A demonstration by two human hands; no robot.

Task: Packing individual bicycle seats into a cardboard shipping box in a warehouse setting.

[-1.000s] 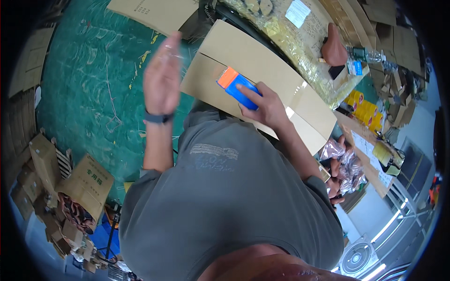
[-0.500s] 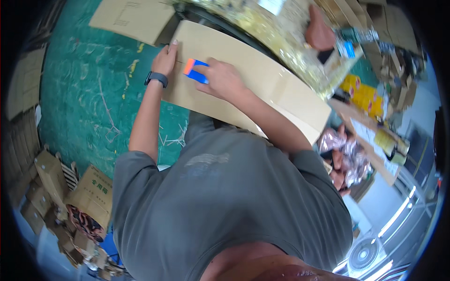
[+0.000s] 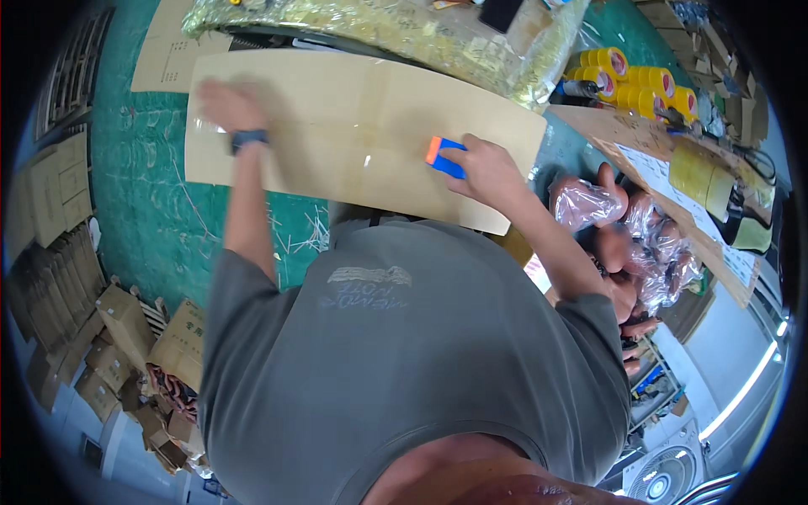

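Observation:
A long sheet of brown cardboard (image 3: 332, 156) lies across in front of me, with a strip of tape over its middle. My right hand (image 3: 488, 175) grips a small blue block with an orange edge (image 3: 449, 158) close above the sheet's right half. Whether the block touches the cardboard is hard to tell. Over the sheet's left end is my left hand (image 3: 231, 104), with a dark watch on its wrist; motion smears its fingers.
Beyond the sheet lies a clear-wrapped yellowish bundle (image 3: 421, 42). Yellow tape rolls (image 3: 648, 91) stand at the right, near plastic-wrapped brown pieces (image 3: 585, 200). A large box (image 3: 181, 341) sits at the lower left. White strips (image 3: 311, 231) litter the green surface.
The cardboard now lies more level and farther left in view. My right hand has moved right with the block. My left hand has left the sheet's left edge and is over its surface.

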